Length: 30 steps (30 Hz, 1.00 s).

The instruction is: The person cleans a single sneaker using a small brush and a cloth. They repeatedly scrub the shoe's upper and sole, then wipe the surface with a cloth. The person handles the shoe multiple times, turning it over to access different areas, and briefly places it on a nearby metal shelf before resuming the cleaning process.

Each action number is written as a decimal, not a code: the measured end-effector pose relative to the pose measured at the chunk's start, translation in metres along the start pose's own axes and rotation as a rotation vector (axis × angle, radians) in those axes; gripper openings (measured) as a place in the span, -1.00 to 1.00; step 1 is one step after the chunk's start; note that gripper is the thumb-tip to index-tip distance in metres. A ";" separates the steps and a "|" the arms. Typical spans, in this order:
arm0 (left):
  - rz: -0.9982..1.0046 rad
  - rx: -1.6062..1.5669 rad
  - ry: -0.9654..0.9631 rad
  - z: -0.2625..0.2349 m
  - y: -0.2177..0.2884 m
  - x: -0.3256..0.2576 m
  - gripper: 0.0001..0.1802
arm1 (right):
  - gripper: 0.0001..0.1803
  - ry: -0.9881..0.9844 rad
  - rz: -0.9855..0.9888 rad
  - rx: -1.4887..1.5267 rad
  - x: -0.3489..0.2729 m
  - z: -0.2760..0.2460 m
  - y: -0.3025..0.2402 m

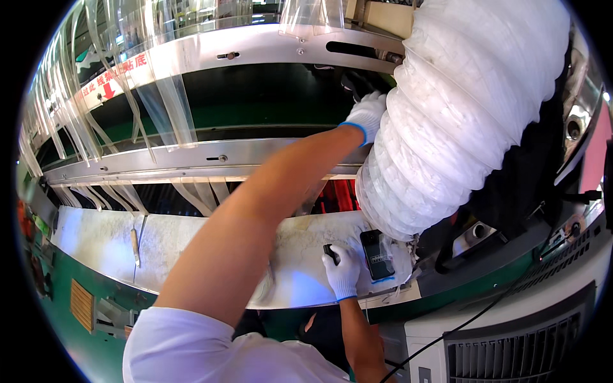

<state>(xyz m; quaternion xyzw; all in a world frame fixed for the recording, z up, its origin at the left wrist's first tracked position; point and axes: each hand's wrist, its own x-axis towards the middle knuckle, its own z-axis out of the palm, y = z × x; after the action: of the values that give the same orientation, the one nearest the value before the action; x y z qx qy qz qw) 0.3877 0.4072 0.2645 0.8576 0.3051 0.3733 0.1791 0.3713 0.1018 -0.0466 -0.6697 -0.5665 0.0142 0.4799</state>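
Head view:
1. Left hand (367, 115), in a white knitted glove with a blue cuff; arm stretched across the bench to the far channel. Fingers bent toward a dark item (355, 83); cannot tell how far open the hand is or whether it grips that item.
2. Right hand (343, 271), gloved alike, low over the worktop (185, 239); fingers curled around a small black object (331, 254), which juts out at the upper left of the glove.
3. Phone (378, 255), dark, lying on the worktop just right of the right hand.
4. Flexible duct (447, 121), white, ribbed, wide; slants down from the upper right, its lower end near the phone.
5. Metal rail (211, 158), running beneath the left forearm.
6. Clear plastic strips (163, 105), hanging at upper left.
7. Narrow tool (135, 247), tan, on the worktop's left part, well apart from both hands.
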 end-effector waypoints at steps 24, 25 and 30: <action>0.255 0.513 -0.394 -0.044 0.028 -0.491 -0.41 | -0.75 0.000 0.104 0.170 0.002 0.010 0.012; 0.168 0.421 -0.379 -0.043 0.030 -0.507 -0.39 | -0.73 -0.025 0.146 0.200 0.001 0.006 0.012; -0.179 0.120 0.071 -0.074 0.057 -0.508 -0.23 | -0.51 -0.097 0.175 0.230 0.001 -0.026 0.014</action>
<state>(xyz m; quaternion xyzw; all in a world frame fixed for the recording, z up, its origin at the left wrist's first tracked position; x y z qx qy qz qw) 0.0830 0.0365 0.0743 0.8224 0.4084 0.3669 0.1494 0.3967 0.0876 -0.0407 -0.6557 -0.5231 0.1534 0.5224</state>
